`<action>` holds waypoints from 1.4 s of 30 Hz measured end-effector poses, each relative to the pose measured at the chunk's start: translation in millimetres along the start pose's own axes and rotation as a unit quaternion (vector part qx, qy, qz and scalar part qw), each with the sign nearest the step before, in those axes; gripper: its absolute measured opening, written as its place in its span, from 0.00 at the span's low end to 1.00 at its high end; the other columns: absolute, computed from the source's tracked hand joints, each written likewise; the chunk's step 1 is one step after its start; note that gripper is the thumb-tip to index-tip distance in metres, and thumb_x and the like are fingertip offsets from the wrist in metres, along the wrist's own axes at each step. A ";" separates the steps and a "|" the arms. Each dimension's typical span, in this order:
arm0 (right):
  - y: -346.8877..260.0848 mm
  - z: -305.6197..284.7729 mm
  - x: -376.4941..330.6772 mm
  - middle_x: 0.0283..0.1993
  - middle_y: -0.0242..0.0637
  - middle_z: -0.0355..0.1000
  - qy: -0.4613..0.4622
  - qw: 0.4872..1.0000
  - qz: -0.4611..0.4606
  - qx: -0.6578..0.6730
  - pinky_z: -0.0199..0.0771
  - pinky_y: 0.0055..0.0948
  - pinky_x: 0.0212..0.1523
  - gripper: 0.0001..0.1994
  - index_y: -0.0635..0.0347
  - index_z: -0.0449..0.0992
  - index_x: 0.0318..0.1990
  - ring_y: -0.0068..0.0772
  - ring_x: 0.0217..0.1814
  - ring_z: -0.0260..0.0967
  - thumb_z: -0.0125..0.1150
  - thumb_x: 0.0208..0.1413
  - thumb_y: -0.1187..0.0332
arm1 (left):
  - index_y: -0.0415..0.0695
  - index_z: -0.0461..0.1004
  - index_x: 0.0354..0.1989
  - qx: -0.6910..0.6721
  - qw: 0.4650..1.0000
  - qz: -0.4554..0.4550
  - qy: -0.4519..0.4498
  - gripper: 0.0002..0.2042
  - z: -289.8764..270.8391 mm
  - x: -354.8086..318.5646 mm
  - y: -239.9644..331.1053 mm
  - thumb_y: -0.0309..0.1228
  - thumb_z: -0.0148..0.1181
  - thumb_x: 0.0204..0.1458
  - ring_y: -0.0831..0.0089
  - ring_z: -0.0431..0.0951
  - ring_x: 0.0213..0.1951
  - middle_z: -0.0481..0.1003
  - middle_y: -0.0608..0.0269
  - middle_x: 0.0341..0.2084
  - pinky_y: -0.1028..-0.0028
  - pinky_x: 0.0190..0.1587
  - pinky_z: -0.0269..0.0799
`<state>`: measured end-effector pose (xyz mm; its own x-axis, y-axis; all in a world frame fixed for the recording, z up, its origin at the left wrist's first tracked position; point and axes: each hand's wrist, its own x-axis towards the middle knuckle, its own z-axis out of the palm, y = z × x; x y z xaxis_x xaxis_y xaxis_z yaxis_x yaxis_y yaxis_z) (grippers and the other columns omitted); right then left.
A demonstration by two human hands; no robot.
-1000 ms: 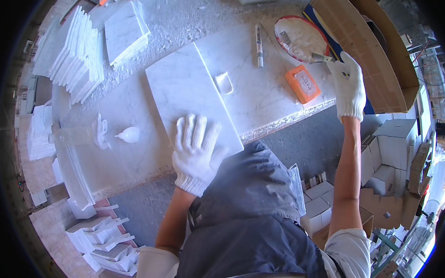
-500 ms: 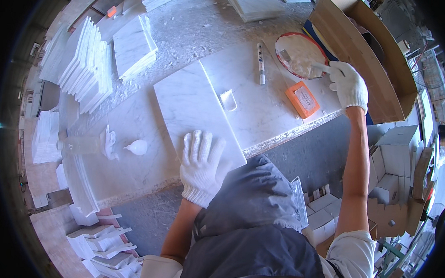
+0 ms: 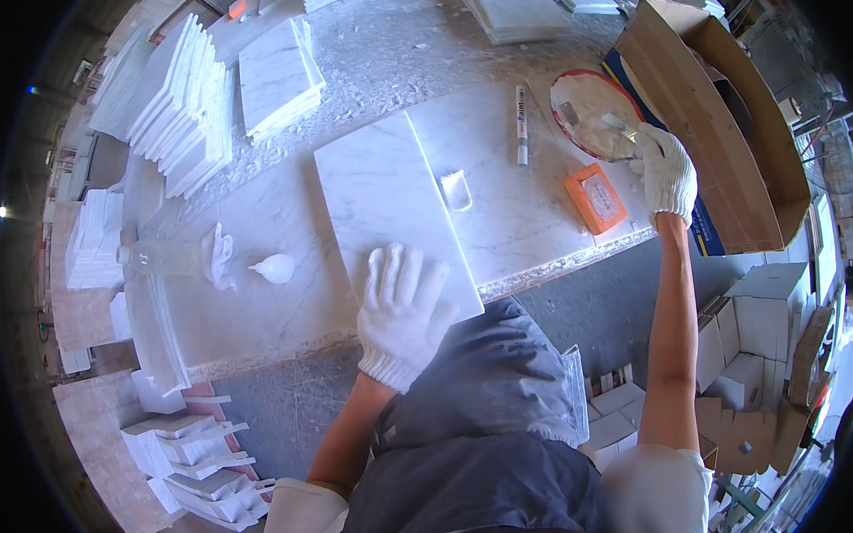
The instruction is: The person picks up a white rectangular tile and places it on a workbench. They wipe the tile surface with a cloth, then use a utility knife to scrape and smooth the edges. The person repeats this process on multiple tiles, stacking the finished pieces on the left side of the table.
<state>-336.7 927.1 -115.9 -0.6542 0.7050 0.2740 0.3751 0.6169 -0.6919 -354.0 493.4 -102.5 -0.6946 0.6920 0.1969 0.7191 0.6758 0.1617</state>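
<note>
My left hand [image 3: 401,313], in a white knit glove, lies flat with fingers stretched on the near end of a white, grey-veined marble tile [image 3: 392,185]. At the right, my gloved right hand [image 3: 669,176] is closed around a small putty knife, its handle hidden in the glove. The metal blade [image 3: 623,129] rests at the white paste [image 3: 594,105] in a shallow round container with a red rim [image 3: 554,90]. A small grey flat piece [image 3: 569,113] lies in the paste. Beside the container are an orange block [image 3: 595,199] with a pale label and a white marker [image 3: 522,125].
A small white scoop-shaped piece [image 3: 455,190] sits right of the tile. Leftward lie a white squeeze bulb [image 3: 273,268], a crumpled white cloth [image 3: 220,256] and a clear bottle [image 3: 164,256]. Tile stacks [image 3: 281,78] stand at the back left; a cardboard box [image 3: 699,116] borders the right.
My right hand has drawn the putty knife slightly, and its blade now shows more plainly at the paste. My left hand stays flat on the tile. The whole view has shifted a little.
</note>
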 end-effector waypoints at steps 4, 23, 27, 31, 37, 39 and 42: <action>6.4 5.6 2.0 0.51 0.38 0.83 -0.002 1.000 0.022 0.006 0.79 0.29 0.39 0.15 0.56 0.84 0.56 0.32 0.42 0.82 0.59 0.70 0.62 | 0.48 0.77 0.60 -0.001 1.000 0.014 0.021 0.28 -1.0 1.8 0.3 0.46 0.66 0.52 0.43 0.66 0.68 0.70 0.47 0.61 0.44 0.74 0.57; -17.2 13.4 -5.1 0.47 0.38 0.85 -0.064 0.975 0.163 0.135 0.80 0.28 0.46 0.16 0.62 0.86 0.51 0.27 0.43 0.81 0.66 0.64 0.60 | 0.49 0.77 0.62 -0.015 1.000 -0.001 0.008 0.29 1.6 -1.2 -1.3 0.47 0.67 0.51 0.41 0.63 0.71 0.69 0.49 0.65 0.43 0.74 0.56; -19.7 13.3 -6.1 0.47 0.38 0.85 -0.060 0.977 0.154 0.135 0.80 0.28 0.47 0.16 0.63 0.85 0.52 0.27 0.43 0.81 0.67 0.64 0.61 | 0.49 0.76 0.61 -0.014 1.000 -0.001 -0.001 0.29 1.4 -0.5 -1.4 0.46 0.68 0.50 0.41 0.63 0.70 0.69 0.49 0.64 0.43 0.74 0.56; -22.0 10.9 -7.1 0.47 0.37 0.84 -0.047 0.975 0.163 0.146 0.81 0.26 0.46 0.16 0.62 0.85 0.53 0.25 0.43 0.82 0.67 0.65 0.62 | 0.49 0.76 0.61 -0.014 1.000 0.002 0.006 0.29 2.1 -0.2 -1.5 0.46 0.67 0.51 0.41 0.64 0.70 0.70 0.49 0.63 0.43 0.74 0.56; -23.8 7.5 -9.9 0.49 0.35 0.84 -0.052 0.962 0.189 0.190 0.81 0.25 0.41 0.16 0.61 0.84 0.55 0.24 0.43 0.82 0.68 0.65 0.62 | 0.49 0.76 0.61 -0.019 1.000 0.003 0.013 0.29 0.9 -0.8 -1.4 0.46 0.67 0.51 0.41 0.63 0.70 0.69 0.49 0.63 0.43 0.73 0.56; -24.4 7.6 -10.3 0.47 0.34 0.84 -0.055 0.962 0.190 0.188 0.80 0.24 0.39 0.17 0.60 0.84 0.55 0.23 0.42 0.82 0.68 0.65 0.60 | 0.49 0.76 0.61 -0.019 1.000 0.002 0.009 0.28 -0.1 -0.5 -1.2 0.46 0.67 0.52 0.41 0.62 0.70 0.69 0.50 0.63 0.44 0.73 0.57; -25.5 8.2 -11.4 0.44 0.34 0.84 -0.063 0.961 0.198 0.181 0.78 0.22 0.37 0.18 0.60 0.84 0.55 0.20 0.39 0.80 0.68 0.65 0.57 | 0.49 0.77 0.61 -0.019 1.000 0.001 0.004 0.28 -1.8 0.1 -0.3 0.47 0.66 0.53 0.41 0.63 0.70 0.69 0.49 0.63 0.44 0.73 0.56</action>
<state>-344.2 900.4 -106.8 -0.5900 0.7974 -0.1264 0.3737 0.1309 -0.9183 -354.2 492.8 -100.8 -0.6938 0.6908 0.2039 0.7202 0.6651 0.1974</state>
